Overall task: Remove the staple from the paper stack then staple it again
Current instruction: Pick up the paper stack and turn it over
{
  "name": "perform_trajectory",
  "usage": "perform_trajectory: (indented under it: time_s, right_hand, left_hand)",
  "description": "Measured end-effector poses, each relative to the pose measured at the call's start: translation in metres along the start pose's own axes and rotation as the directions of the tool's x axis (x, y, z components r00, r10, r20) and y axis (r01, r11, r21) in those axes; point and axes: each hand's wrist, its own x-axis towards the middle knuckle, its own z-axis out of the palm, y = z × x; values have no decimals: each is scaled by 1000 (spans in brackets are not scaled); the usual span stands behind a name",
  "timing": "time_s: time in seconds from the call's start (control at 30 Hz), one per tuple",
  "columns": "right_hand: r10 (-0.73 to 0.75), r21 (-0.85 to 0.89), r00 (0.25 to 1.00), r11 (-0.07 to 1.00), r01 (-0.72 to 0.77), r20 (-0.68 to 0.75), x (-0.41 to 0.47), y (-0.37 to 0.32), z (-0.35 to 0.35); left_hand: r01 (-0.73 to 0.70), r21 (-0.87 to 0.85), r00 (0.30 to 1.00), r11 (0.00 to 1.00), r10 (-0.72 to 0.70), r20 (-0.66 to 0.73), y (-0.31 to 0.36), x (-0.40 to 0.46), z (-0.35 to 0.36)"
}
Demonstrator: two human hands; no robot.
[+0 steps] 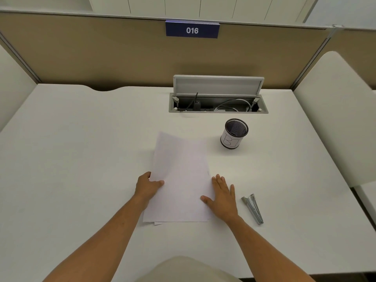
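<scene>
The paper stack (pixel 180 178) is lying flat on the white surface (pixel 81 149) in the middle of the frame, its long side running away from the person and tilted slightly to the left. A corner of a lower sheet is peeking out at the stack's bottom left edge. No staple is clear enough to pick out.

The left hand (pixel 147 186) is gripping the stack's left edge, thumb lying on top of the paper and the other fingers curling at or under the edge. The right hand (pixel 222 197) is resting flat on the stack's lower right part, fingers straight and slightly spread, with the little-finger side reaching past the paper onto the surface.

A silver stapler (pixel 253 208) is lying on the surface just right of the right hand, apart from it and from the paper, pointing toward the lower right of the frame. A mesh pen cup (pixel 234 133) with a white label is standing upright above and right of the stack. Behind it, an open cable hatch (pixel 217 98) is showing wires inside. A blue sign (pixel 192 30) reading 016 is hanging on the beige partition at top centre.
</scene>
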Motion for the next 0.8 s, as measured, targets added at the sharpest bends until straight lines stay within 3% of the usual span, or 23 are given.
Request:
perform_trajectory:
  time_s: [0.1,0.2,0.33,0.4,0.47,0.63,0.8]
  right_hand:
    - [45,109,999,993,-43,-14,4,-4,-6]
    - [139,353,988,930,-106,-70,8,-8,-17]
    - [222,723,975,674,-153,-1,12,-13,-43]
    - [148,845,986,514,-146,80,16,-15,-59]
    - [68,889,996,450,-87,64,21,-16,-74]
    - [70,901,992,428,63,-103,32,-35,-109]
    - [85,772,923,579,261,-376,35,-64,-157]
  left_hand:
    - [-44,-47,998,998,46,41,-1,-3,-2]
    - [-51,-133,994,990,63,87,0,-6,-7]
    - [-76,-183,978,980,109,179,4,-11,-16]
    - [-83,-199,967,976,127,221,7,-13,-19]
    - [-94,-214,955,972,149,255,9,-13,-20]
    - [-147,-244,955,959,201,216,12,-11,-15]
    - [-238,-218,933,947,285,220,21,-9,-7]
